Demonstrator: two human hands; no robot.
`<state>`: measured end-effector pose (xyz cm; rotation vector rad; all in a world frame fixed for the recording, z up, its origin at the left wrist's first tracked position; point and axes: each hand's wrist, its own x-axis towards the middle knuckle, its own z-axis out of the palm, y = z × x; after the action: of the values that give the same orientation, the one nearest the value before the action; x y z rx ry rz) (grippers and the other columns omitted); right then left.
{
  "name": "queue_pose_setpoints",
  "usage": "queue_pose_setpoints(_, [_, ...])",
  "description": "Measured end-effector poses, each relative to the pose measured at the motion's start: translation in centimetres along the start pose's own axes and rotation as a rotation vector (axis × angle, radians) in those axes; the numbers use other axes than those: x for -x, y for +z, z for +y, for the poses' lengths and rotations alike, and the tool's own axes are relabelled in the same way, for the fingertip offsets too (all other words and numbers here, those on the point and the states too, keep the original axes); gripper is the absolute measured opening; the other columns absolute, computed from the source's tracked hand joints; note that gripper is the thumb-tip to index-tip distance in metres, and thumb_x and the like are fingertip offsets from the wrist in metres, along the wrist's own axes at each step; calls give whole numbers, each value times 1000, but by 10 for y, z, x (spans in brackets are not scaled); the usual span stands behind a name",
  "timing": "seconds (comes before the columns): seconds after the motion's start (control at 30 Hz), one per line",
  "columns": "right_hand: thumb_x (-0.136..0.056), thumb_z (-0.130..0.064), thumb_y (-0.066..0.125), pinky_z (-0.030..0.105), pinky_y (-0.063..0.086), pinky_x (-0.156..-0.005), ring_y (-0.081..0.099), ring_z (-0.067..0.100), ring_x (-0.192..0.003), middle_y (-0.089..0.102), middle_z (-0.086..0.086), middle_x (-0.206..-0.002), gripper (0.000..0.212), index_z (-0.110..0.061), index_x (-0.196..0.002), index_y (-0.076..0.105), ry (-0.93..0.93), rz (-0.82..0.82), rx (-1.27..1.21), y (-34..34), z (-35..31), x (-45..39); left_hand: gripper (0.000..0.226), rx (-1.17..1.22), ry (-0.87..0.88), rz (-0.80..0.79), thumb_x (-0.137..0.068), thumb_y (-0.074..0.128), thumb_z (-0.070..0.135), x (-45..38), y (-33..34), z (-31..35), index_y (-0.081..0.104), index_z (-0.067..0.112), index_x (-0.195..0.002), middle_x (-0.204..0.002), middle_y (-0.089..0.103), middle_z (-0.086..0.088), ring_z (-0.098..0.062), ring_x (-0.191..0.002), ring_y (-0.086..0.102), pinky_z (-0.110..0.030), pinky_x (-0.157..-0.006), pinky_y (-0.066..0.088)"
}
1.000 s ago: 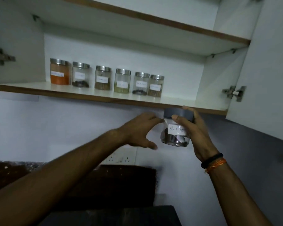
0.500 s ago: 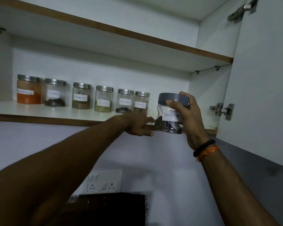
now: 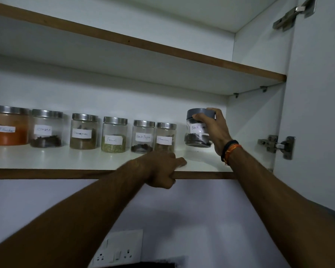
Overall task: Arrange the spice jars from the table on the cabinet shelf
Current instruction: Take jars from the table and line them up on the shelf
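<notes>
Reaching up into an open wall cabinet, a person's right hand grips a clear spice jar with a grey lid; the fingers curl over the lid's front and the thumb side wraps the jar's right flank. Its white label reads "Black Pep", the rest hidden by the hand. The jar sits at the right end of the lower shelf, upright or nearly so; whether its base touches the shelf cannot be told. Dark spice fills its bottom.

The left hand rests on the shelf's front edge, index finger pointing along the shelf toward the held jar, the other fingers curled under the wooden lip, holding nothing.

Left of the held jar, six steel-lidded jars stand in a row: an orange powder jar, Cloves, Cinnamon, Fennel, Black Pepper and another Cinnamon jar, the last two touching. A black and orange wristband circles the right wrist. A wall socket sits below.
</notes>
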<state>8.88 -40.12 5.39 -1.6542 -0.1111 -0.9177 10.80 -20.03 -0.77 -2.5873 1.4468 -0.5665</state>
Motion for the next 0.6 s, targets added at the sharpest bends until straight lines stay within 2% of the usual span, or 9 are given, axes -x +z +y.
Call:
queue_pose_setpoints(0.17, [-78,-24,78,32,51,-64,66,24,-88,62,14,-118,52,-15,-120,49,36,46,46,4,26,-35,76,73,-42,3,-89,65,36,-2,-1,-1,28,25,-154,-139,51,-11,-25,-125,51,-41,-101,47])
queue_pose_setpoints(0.27, [-76,-24,79,34,51,-62,68,30,-92,65,17,-116,53,-13,-118,49,64,65,48,7,40,-49,77,121,-56,-5,-87,68,34,-1,-2,-3,29,25,-153,-140,51,-10,-26,-126,49,-45,-103,47])
queue_pose_setpoints(0.37, [-75,-23,81,36,55,-66,71,33,-95,67,18,-113,52,-13,-114,49,93,51,52,11,50,-57,79,165,-58,-20,-87,69,32,-3,-3,-4,29,24,-154,-142,49,-10,-25,-128,48,-42,-104,45])
queue_pose_setpoints(0.43, [-75,-21,81,35,55,-67,70,31,-92,66,16,-111,50,-14,-112,49,105,28,58,15,57,-61,80,194,-65,-30,-87,70,31,-4,-2,-5,28,24,-154,-143,49,-10,-25,-127,47,-39,-102,44])
queue_pose_setpoints(0.6, [-81,-23,77,27,46,-72,60,24,-102,60,4,-108,38,-10,-111,56,89,-16,221,19,72,-66,81,211,-77,-48,-85,71,32,-8,-1,-5,28,25,-153,-144,48,-9,-24,-127,47,-36,-99,42])
